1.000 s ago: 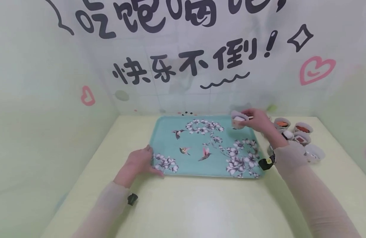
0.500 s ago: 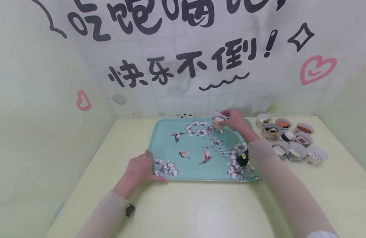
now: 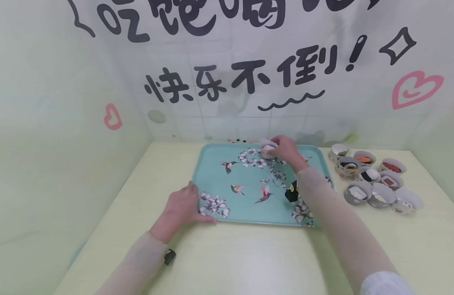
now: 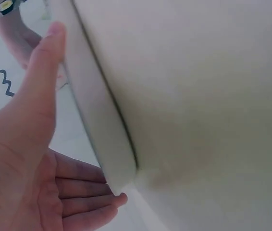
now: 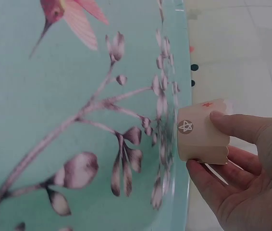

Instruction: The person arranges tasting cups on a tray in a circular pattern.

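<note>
A paper baking cup point(image 3: 266, 151) with a wavy rim and something white inside is pinched between the thumb and fingers of my right hand point(image 3: 287, 150). It overlaps the back part of a turquoise tray point(image 3: 245, 212) printed with flowers and birds. In the right wrist view, printed stars show on the cup point(image 5: 201, 134), and its base is right at the tray surface. My left hand point(image 3: 180, 207) rests against the tray's front left corner, thumb along the front edge. The left wrist view shows its fingers point(image 4: 85, 192) fairly straight beside the corner.
Several more paper cups with sushi-like pieces stand close together right of the tray, among them a cup with a white piece point(image 3: 357, 193) and one with an orange piece point(image 3: 364, 158). A wall point(image 3: 227, 110) with black lettering rises behind the pale yellow table point(image 3: 249, 258).
My right hand has carried the paper cup leftward from the tray's back right toward its back middle, and lower. The left hand stays at the tray corner. The head view has shifted slightly.
</note>
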The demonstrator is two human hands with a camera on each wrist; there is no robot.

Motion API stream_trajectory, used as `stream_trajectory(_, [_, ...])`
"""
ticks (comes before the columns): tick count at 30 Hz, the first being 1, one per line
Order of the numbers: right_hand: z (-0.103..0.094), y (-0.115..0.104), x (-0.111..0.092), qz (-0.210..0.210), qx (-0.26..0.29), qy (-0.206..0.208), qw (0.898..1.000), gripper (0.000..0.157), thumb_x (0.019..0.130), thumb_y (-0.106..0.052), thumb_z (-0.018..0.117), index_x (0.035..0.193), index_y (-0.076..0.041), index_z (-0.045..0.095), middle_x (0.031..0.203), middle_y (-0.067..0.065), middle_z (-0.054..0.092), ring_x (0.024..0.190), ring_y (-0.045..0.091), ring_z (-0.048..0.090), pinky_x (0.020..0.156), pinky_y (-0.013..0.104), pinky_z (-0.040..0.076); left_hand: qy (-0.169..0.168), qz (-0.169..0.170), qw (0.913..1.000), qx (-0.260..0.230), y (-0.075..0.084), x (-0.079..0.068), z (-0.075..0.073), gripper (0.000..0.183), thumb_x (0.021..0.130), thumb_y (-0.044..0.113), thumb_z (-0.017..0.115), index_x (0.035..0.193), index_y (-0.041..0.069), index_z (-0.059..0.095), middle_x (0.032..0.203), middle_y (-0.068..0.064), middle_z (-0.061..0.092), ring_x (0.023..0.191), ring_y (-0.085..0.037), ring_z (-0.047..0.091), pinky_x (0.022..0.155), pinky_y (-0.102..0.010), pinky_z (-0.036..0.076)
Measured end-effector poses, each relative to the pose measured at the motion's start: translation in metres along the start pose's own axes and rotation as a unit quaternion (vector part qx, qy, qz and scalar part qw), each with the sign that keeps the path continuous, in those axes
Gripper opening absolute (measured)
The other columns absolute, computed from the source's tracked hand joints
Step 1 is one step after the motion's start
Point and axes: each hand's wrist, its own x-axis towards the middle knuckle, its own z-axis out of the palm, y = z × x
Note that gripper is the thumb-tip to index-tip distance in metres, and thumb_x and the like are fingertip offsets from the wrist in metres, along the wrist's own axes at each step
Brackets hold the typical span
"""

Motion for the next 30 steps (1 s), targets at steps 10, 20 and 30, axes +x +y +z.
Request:
stream_trajectory(10, [0.005,0.009,0.014,0.018,0.018,0.006,1.000,0.053,0.096,-0.016,0.065,0.142,0.000,0.046,0.147,0.022,0.049,0.128,0.037,0.048,0.114,0.054,0.042,-0.021,-0.012,0.9996,0.013,0.006,0.007,-0.006,0.135,0.052,0.092,0.066,0.134,-0.014,0.050,0.140,-0.029,0.054,0.088,-0.028,0.069,0.055,-0.031,0.057])
stream_trajectory(20, [0.011,0.020,0.019,0.015,0.034,0.003,0.999,0.059,0.097,-0.019,0.065,0.147,0.000,0.040,0.148,0.022,0.046,0.128,0.038,0.048,0.113,0.054,0.043,-0.049,0.037,0.9926,-0.104,-0.023,0.003,-0.006,0.118,0.065,0.066,0.082,0.147,-0.008,0.040,0.153,-0.026,0.042,0.134,-0.042,0.052,0.107,-0.049,0.050])
stream_trajectory(30, [-0.007,0.018,0.004,-0.009,0.035,-0.029,0.999,0.079,0.096,-0.025,0.064,0.156,0.001,0.020,0.159,0.027,0.030,0.147,0.041,0.032,0.119,0.055,0.035,-0.071,0.061,0.9865,-0.134,-0.042,0.006,0.004,0.127,0.066,0.072,0.074,0.156,-0.002,0.024,0.165,-0.019,0.020,0.149,-0.041,0.030,0.116,-0.054,0.038])
